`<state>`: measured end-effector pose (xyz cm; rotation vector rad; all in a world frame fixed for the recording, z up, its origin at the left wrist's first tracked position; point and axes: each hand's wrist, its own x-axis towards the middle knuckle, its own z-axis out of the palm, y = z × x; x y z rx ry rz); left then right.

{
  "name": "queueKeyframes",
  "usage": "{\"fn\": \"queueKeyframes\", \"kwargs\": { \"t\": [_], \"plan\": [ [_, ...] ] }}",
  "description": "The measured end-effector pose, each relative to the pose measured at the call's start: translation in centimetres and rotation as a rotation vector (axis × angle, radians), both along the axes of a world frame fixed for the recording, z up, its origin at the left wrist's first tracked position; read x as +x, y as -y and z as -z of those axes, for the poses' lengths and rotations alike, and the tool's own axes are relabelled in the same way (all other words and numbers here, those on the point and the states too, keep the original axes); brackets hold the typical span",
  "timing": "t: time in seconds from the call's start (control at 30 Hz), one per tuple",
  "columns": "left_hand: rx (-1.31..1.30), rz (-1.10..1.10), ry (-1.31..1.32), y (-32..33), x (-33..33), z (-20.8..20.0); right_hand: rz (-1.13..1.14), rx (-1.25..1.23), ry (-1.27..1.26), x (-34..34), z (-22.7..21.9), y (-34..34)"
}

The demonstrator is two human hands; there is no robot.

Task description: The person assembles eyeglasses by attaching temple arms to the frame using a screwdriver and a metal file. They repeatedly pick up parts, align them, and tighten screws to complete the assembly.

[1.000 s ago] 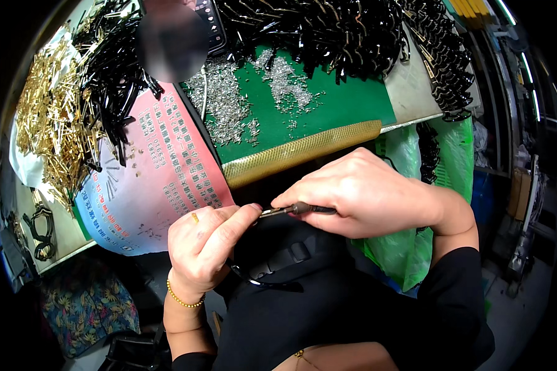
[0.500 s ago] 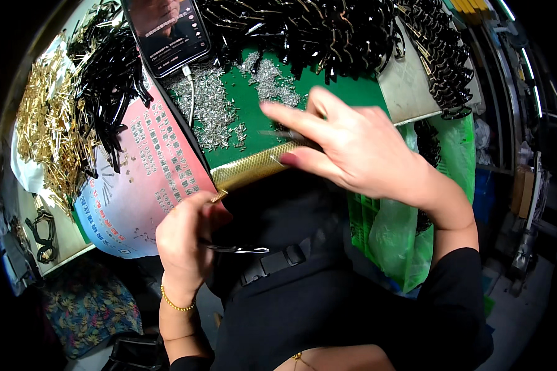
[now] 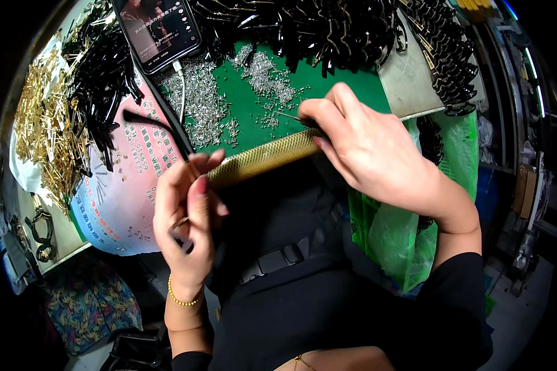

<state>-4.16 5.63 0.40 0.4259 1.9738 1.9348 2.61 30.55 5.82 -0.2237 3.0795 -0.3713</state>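
Observation:
My left hand (image 3: 185,213) is closed around a black eyeglass temple (image 3: 148,119), whose curved end sticks out over the pink printed sheet. A small dark piece also shows at its palm; I cannot make out what it is. Over the right end of a gold, mesh-textured bar (image 3: 263,156), my right hand (image 3: 368,142) pinches a slim metal tool (image 3: 286,115) with a dark handle, its thin tip pointing left. The bar lies along the table's near edge, between both hands. Beyond it, small silver screws (image 3: 201,102) are strewn on the green mat (image 3: 340,93).
Black eyeglass frames (image 3: 315,31) are heaped at the back, with more at the right (image 3: 439,55). Black temples (image 3: 99,80) and gold metal pieces (image 3: 40,117) pile up at the left. A phone (image 3: 158,31) with a white cable stands behind the screws. A green plastic bag (image 3: 402,241) hangs at the right.
My left hand has turned, and the black temple now extends away from me over the sheet instead of toward my body. My right hand's fingers have curled in around the slim tool.

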Motion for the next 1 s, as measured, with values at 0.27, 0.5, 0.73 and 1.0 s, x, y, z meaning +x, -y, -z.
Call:
{"fn": "queueKeyframes", "kwargs": {
  "t": [0.27,0.5,0.73,1.0],
  "plan": [
    [-0.044,0.206,0.011,-3.6,-1.5,0.2,0.032,0.024,0.119,-1.0,-0.2,0.0],
    [0.012,0.278,0.150,-2.5,-0.3,-0.6,0.031,0.012,0.149,-1.3,-0.2,-0.1],
    [-0.033,0.068,0.222,0.0,-0.4,-1.0,0.020,0.002,0.162,-1.7,0.0,-0.1],
    [-0.052,0.052,0.195,0.0,-1.5,-0.8,-0.025,0.041,0.260,-3.0,-0.3,-0.2]
  ]
}}
